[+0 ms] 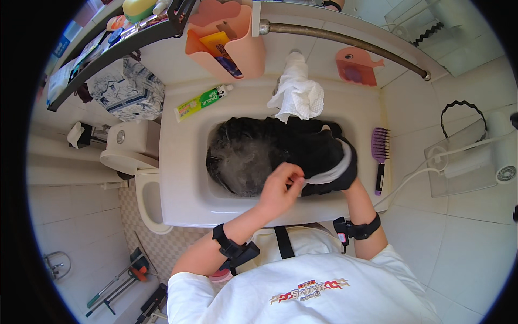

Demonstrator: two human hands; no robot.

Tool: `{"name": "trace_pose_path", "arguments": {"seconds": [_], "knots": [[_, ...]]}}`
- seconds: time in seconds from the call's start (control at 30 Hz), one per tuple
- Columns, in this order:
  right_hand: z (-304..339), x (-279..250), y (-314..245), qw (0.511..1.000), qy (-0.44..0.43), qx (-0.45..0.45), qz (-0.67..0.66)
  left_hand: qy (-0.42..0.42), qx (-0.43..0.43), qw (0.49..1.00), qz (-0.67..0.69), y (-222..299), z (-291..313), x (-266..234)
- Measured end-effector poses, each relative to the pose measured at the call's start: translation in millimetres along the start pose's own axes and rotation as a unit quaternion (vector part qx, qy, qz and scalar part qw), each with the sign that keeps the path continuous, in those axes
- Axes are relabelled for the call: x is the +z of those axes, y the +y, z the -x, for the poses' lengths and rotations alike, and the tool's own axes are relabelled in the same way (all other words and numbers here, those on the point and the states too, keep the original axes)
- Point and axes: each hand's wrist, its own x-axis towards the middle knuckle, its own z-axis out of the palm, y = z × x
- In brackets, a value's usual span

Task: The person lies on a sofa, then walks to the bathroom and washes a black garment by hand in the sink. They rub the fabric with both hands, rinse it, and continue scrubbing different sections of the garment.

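A wet black garment (315, 146) lies bunched across the white sink basin (202, 202), and its right part shows a pale grey band (332, 171) of cloth. My left hand (281, 189) is over the near side of the basin beside that band. Its fingers are curled in toward the thumb; what they hold, if anything, I cannot make out. At the right end of the basin, my right hand (353, 189) reaches under the garment, which hides its fingers. Cloudy, greyish water (240, 162) covers the garment's left part.
A white cloth (295, 92) wraps the faucet behind the basin. On the rim lie a green-yellow toothpaste tube (204, 101) at left and a purple hairbrush (380, 156) at right. A pink holder (245, 46) and metal rail (345, 36) are above. A toilet (148, 197) stands left.
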Motion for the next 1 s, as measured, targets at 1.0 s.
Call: {"name": "trace_pose_path", "arguments": {"seconds": [1.0], "knots": [[57.3,-11.8,-42.8,0.995,0.05,-0.077,-0.033,0.153,-0.207,0.961,0.098,10.8,-90.9,-112.5]]}}
